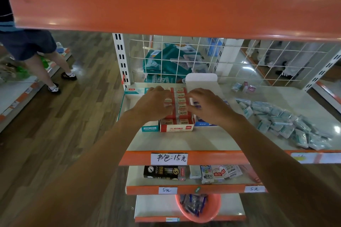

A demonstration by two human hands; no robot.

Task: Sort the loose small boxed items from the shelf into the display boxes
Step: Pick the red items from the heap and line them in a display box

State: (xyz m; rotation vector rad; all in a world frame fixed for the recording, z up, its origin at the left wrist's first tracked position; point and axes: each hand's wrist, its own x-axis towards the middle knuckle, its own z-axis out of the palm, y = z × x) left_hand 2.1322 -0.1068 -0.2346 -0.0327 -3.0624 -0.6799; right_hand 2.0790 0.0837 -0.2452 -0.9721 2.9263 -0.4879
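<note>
Bare cream shelf [184, 140] behind its orange lip [212, 157]. The left hand [153, 105] lies spread on the red-and-white cardboard display box [177, 127] under both palms. The right hand [206, 106] is curled, can't tell if holding. Box runs lengthwise away, loose teal packets [287, 123] piled rightward.

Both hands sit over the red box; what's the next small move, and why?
Probably move the right hand to the pile of loose teal packets further right on the shelf and take one: the red box looks filled in its visible rows, while that pile lies unsorted.
</note>
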